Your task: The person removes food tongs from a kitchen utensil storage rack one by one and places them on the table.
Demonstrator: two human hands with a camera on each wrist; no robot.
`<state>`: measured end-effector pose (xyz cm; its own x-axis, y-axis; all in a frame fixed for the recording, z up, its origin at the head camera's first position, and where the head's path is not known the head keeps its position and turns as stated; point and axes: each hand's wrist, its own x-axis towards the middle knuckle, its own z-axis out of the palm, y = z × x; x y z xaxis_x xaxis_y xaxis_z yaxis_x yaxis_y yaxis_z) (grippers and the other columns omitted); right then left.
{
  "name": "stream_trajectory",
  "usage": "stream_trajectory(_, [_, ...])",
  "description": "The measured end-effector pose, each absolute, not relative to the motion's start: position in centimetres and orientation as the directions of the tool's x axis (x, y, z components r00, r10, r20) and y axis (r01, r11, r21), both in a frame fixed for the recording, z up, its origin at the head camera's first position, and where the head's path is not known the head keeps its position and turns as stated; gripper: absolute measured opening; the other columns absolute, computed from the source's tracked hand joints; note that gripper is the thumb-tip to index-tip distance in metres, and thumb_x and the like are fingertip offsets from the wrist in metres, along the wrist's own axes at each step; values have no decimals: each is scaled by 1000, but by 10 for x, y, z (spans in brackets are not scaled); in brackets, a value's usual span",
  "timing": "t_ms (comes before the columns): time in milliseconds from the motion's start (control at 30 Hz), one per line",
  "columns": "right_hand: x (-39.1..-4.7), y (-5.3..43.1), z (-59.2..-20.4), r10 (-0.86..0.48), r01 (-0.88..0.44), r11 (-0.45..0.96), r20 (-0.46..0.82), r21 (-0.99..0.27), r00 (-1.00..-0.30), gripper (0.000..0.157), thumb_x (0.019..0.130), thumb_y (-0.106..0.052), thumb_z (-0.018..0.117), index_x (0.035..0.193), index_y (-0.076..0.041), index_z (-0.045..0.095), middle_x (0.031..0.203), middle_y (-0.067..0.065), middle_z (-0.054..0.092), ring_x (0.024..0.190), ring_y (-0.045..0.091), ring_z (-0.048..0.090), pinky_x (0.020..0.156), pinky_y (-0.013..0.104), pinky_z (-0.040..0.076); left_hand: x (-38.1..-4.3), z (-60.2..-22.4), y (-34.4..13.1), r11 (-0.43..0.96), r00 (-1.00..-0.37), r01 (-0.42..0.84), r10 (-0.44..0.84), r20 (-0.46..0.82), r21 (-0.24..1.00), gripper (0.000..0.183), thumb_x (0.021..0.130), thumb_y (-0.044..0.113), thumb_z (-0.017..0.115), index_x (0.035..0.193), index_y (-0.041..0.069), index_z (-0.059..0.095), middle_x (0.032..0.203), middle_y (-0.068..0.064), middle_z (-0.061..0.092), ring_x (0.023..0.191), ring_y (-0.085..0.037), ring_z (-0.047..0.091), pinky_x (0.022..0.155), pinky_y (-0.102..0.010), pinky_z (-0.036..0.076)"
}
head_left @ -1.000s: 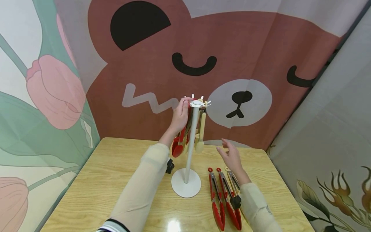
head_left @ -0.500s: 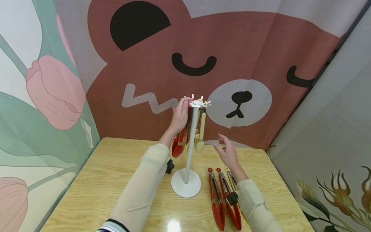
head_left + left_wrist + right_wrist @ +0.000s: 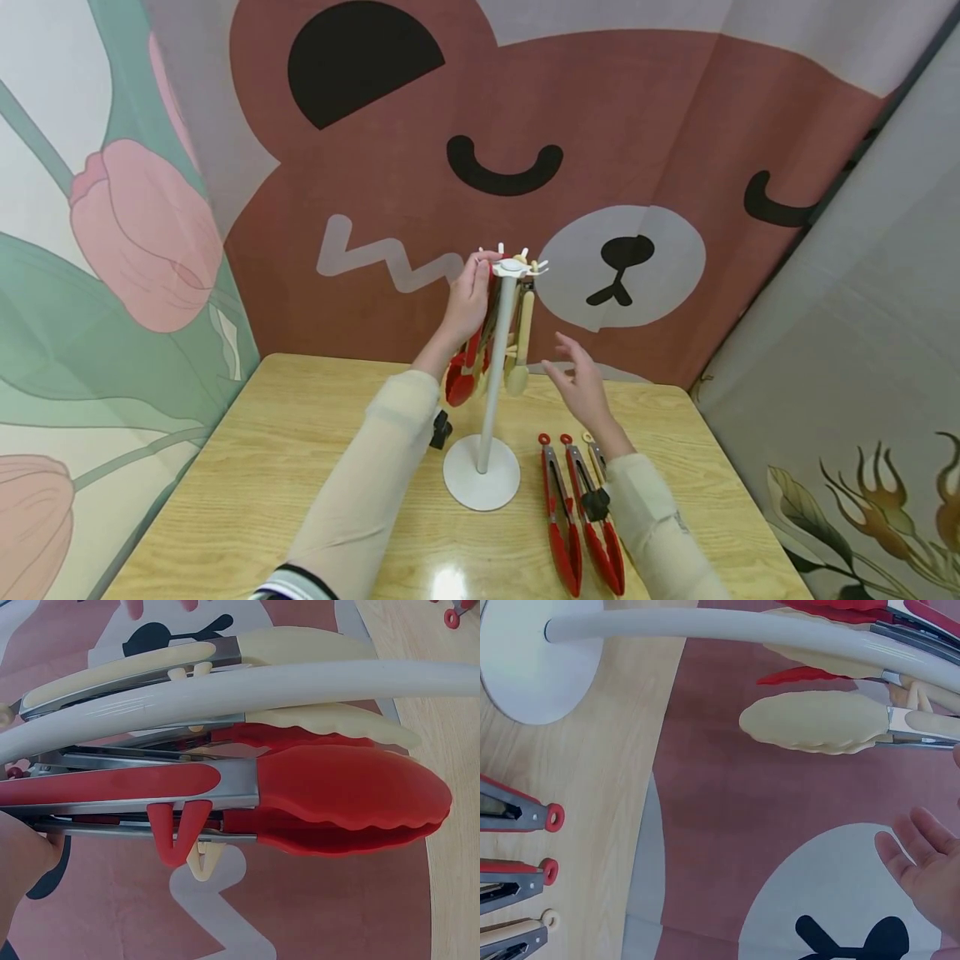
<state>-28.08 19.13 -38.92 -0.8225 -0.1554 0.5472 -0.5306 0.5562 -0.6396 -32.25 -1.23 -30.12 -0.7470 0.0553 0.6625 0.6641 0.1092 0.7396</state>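
Observation:
A white stand with a round base and a ring of hooks on top stands on the table. Several red and cream kitchen tongs hang from it, among them red tongs and cream tongs. At the hooks, my left hand pinches the top end of the red tongs; its fingertips are partly hidden. My right hand is in the air to the right of the stand, fingers spread and loosely bent, touching nothing. The hanging cream tongs are the nearest thing to it.
Two red tongs and one cream pair lie on the wooden table, right of the base. A black wrist-worn device overlaps them in the head view. Printed curtains enclose the table.
My right hand has risen and moved left, closer to the stand. The left hand stays at the hooks, and the hanging tongs look unmoved.

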Motion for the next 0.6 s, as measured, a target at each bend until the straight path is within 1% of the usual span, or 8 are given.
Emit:
stream_trajectory(167, [-283,188,-388,-166,-549,560,566,-620,-808,50,87,-18,59,131,-4,41,112,19,53,101,28,50,75,44,45,-323,-302,-12,116,-732,680,42,680,724,29,99,16,29,115,0,48,113,-16,54,104,-22,47,90,-31,36])
stream_trajectory(467, [-287,184,-383,-188,-578,558,587,-596,-787,49,88,-18,58,132,-4,40,115,18,52,106,27,49,78,44,45,-323,-302,-12,114,-734,678,49,678,726,29,99,15,29,115,-1,47,114,-16,53,105,-21,47,91,-31,35])
stream_trajectory(600, [-289,182,-381,-187,-576,558,586,-597,-788,49,88,-18,58,132,-5,41,118,18,51,108,27,47,78,43,45,-324,-303,-12,111,-735,677,53,675,728,29,99,16,29,116,0,47,114,-16,53,104,-21,47,90,-31,36])
